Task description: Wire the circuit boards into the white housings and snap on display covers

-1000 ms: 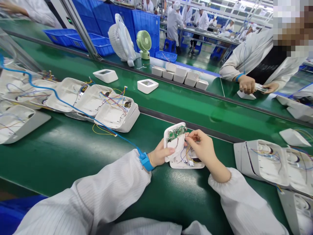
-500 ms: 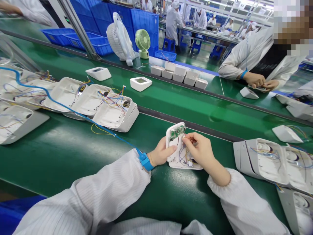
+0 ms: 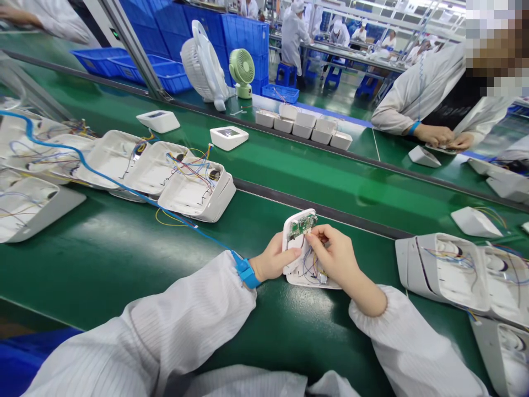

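White units slid leftward; left fingers clamp cover, right fingers pinch connector at circuitboard; screens unreadable.

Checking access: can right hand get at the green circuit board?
Probably yes: the right hand is right at the lower edge of the green circuit board, and the left hand grips the white cover from the opposite side.

A little green fan stood beside a bigger white fan. Tall blue bins were piled up behind them. A gray metal post rose in front of some low blue trays. Far away, a person in a white coat stood by a blue stool.
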Demonstrator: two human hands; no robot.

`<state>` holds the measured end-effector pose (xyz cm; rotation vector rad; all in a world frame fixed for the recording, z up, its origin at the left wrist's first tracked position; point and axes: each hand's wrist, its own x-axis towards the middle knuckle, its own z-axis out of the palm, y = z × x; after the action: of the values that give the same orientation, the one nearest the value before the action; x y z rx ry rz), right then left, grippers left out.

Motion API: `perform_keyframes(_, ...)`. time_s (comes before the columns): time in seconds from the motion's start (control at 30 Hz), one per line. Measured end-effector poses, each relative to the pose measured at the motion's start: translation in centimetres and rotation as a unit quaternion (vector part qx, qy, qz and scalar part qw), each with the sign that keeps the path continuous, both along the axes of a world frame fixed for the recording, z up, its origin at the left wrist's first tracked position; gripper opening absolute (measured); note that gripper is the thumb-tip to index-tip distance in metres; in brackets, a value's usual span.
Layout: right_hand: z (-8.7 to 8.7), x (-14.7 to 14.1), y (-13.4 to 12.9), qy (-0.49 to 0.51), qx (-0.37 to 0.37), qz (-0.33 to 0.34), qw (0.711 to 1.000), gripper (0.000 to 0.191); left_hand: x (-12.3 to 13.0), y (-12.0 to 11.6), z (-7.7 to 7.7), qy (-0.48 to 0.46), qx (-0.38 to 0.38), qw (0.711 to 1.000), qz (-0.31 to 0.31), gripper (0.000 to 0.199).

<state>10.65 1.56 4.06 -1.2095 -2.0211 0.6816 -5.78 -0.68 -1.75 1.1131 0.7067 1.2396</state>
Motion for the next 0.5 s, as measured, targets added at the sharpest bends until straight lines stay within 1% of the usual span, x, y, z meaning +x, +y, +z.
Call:
perform_keyframes(0.23, -0.02, 0.00, 0.10, 0.000, -0.019, 0.007, 1.000, 0.019, -0.04, -0.01, -0.02, 0.010, 0.000, 1.000, -0.002, 0.050)
perform_keyframes(0.37, 0.10, -0.01, 0.11, -0.014, -0.014, 0.013, 1.000, 0.021, -0.05, -0.12, -0.15, 0.017, 0.001, 1.000, 0.002, 0.049)
perform_keyframes(0.5, 0.09, 0.03, 0.11, -0.008, -0.016, 0.017, 1.000, 0.021, -0.07, -0.10, -0.26, 0.036, 0.010, 0.999, 0.007, 0.047)
